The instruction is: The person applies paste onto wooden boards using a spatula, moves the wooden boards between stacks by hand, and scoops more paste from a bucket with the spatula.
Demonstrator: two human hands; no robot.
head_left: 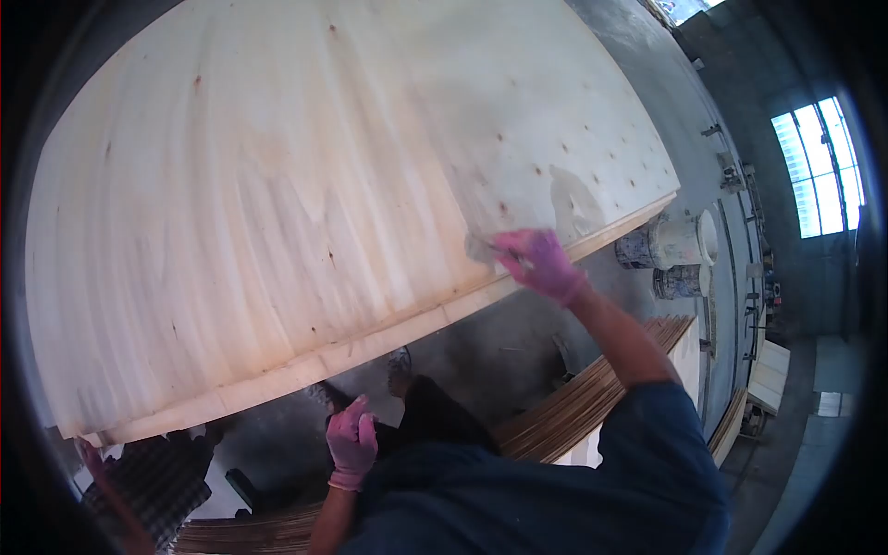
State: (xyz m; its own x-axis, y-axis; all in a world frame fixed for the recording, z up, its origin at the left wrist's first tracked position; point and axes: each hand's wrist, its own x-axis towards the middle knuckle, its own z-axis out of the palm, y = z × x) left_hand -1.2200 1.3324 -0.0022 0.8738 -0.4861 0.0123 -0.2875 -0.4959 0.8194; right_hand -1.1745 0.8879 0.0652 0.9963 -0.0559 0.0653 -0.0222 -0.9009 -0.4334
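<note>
A large pale wooden sheet (pixel 305 203) with dark knots lies in front of me, on top of another layer that shows along its near edge. My right hand (pixel 541 265), in a pink glove, is closed on a scraper (pixel 481 248) whose blade rests on the sheet near that edge. Greyish, wet-looking patches cover the sheet's right part around and beyond the blade. My left hand (pixel 352 442), also pink-gloved, hangs beside my body below the edge, fingers curled; whether it holds anything is hidden.
Another person in a checked garment (pixel 153 486) stands at the lower left, a hand at the sheet's corner. Stained buckets (pixel 683 239) stand right of the sheet. Stacked thin boards (pixel 592 398) lie behind me. A bright window (pixel 819 166) is far right.
</note>
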